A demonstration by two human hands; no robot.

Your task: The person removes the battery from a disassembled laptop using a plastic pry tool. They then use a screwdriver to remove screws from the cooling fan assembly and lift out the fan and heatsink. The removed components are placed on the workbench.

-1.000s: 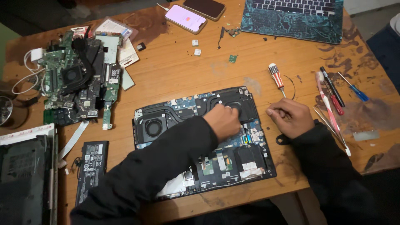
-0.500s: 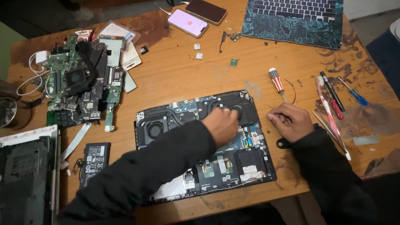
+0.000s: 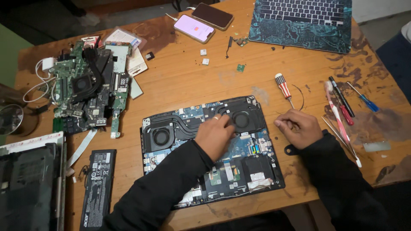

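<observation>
From the head camera, an opened laptop (image 3: 209,149) lies bottom side up near the front edge of the wooden table (image 3: 180,85), roughly at its middle, with two round fans, dark heat pipes and a blue circuit board laid bare.

The left hand (image 3: 216,136) rests on the laptop between the two fans, its fingers bent and close together, the tips pressing on the board beside the right-side fan; whether anything is pinched under them cannot be told. The right hand (image 3: 299,127) lies on the table just off the laptop's right edge, loosely curled into a near fist (nothing shows between its fingers). Both arms wear black sleeves.

A screwdriver (image 3: 282,87) with a red-and-white striped handle lies just beyond the right hand, tip pointing toward it. Toward the right edge lie more tools (image 3: 342,105): a pale-handled one, a red one, a black one and a small blue one.

At the far right corner sits a second laptop (image 3: 304,19) with a teal patterned skin, keyboard up. Two phones (image 3: 203,22) lie side by side along the far edge. Near the left edge is a heap of green circuit boards (image 3: 85,92) with a fan on top, and a flat black battery (image 3: 97,179) lies by the front left corner.
</observation>
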